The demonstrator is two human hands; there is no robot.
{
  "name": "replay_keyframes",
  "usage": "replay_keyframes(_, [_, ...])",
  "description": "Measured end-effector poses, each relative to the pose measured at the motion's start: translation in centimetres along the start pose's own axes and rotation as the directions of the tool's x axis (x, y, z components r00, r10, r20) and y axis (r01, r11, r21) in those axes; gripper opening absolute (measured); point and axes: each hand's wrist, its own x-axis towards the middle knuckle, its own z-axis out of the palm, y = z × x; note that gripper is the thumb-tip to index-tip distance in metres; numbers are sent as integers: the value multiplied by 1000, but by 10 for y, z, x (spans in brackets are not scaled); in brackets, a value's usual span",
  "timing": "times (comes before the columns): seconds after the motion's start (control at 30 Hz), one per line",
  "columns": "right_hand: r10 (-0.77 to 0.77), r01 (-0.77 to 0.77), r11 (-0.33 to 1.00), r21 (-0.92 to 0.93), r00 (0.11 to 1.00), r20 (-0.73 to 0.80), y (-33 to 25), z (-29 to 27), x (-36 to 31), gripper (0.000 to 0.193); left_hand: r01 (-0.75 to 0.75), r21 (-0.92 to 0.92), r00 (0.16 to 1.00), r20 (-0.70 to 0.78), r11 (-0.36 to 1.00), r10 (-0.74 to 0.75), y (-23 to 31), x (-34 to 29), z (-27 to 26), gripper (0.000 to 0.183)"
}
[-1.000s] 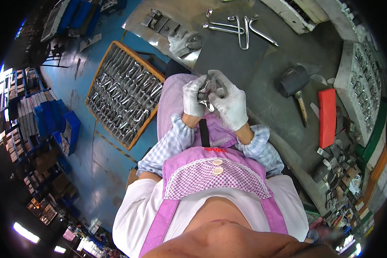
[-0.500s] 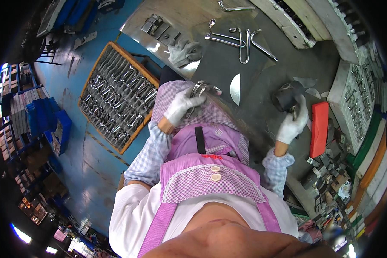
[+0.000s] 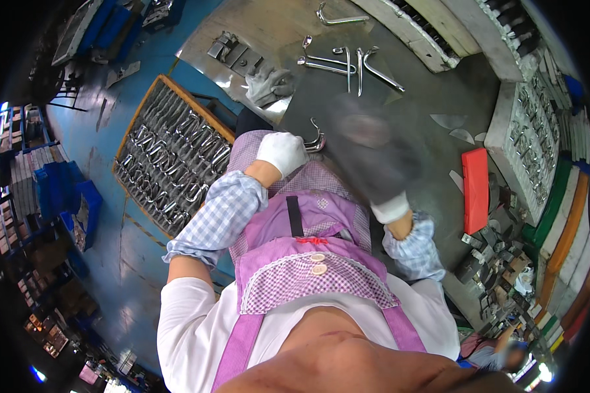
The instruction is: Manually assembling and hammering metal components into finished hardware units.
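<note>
My left hand (image 3: 282, 154), in a white glove, is closed round a shiny curved metal piece (image 3: 317, 140) at the table's near left edge. The piece's hooked end sticks out to the right of my fingers; the rest is hidden under the glove. My right hand (image 3: 391, 208), also gloved, grips a black mallet (image 3: 367, 141) with a round head. Strong motion blur smears the mallet, which hides the right fingers. Its head hangs over the table, right of the metal piece. Farther back lie several bent chrome rods (image 3: 349, 69).
A wooden-framed tray (image 3: 166, 80) of chrome parts stands at left. A grey cloth or glove (image 3: 269, 86) lies by metal blocks (image 3: 239, 56). At right are a red box (image 3: 475, 190) and a white foam tray (image 3: 505, 141) of chrome parts.
The mallet has swung up and left from the right side of the table with my right hand. My left hand has turned over the metal piece, back of the glove now up.
</note>
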Motion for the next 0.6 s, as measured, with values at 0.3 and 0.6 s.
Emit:
replay_keyframes(0.3, [665,-681,640,-356,723,-188,47,-44,10,22,-201,-233,969,-190,951,158,7,-26,10,19])
replay_keyframes(0.6, [687,-728,683,-62,611,393,-34,63,82,57,42,-987,918,99,-155,-384,24,-35,20,41])
